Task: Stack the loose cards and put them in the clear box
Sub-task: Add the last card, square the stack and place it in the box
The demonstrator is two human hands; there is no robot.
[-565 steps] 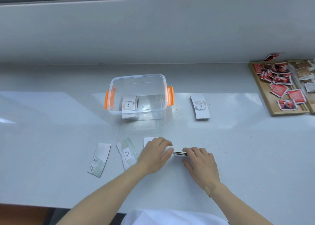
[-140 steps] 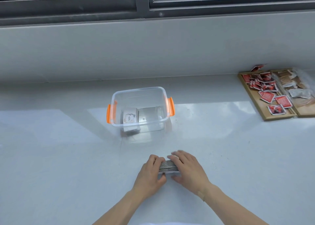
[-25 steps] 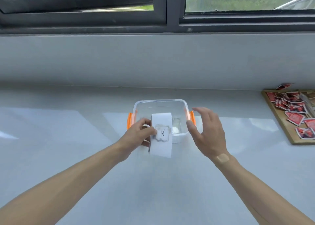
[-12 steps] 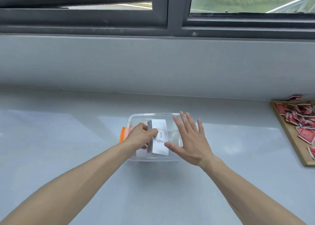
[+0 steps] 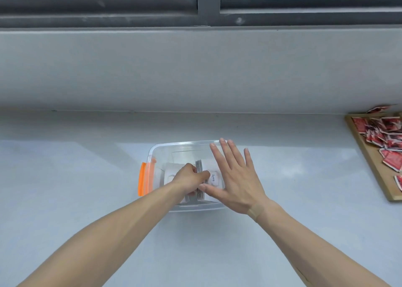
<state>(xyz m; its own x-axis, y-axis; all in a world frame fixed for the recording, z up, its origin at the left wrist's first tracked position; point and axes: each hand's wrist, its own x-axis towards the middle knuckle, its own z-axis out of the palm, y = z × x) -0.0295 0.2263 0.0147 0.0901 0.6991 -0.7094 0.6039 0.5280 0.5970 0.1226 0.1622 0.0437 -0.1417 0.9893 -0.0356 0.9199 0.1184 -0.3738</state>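
Clear box (image 5: 165,150) sat near the middle. Our left hand (image 5: 188,178) pinched the card stack (image 5: 199,179) inside it; our right hand (image 5: 236,181) was flat and open beside it. Cards looked light and slippery, so squeezing both sides seemed best.

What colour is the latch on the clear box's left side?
Orange; the latch shows best in the head view.

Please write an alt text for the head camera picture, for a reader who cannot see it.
The left hand lowers a stack of cards into a clear box with orange latches on a pale counter, while the open right hand hovers beside it.
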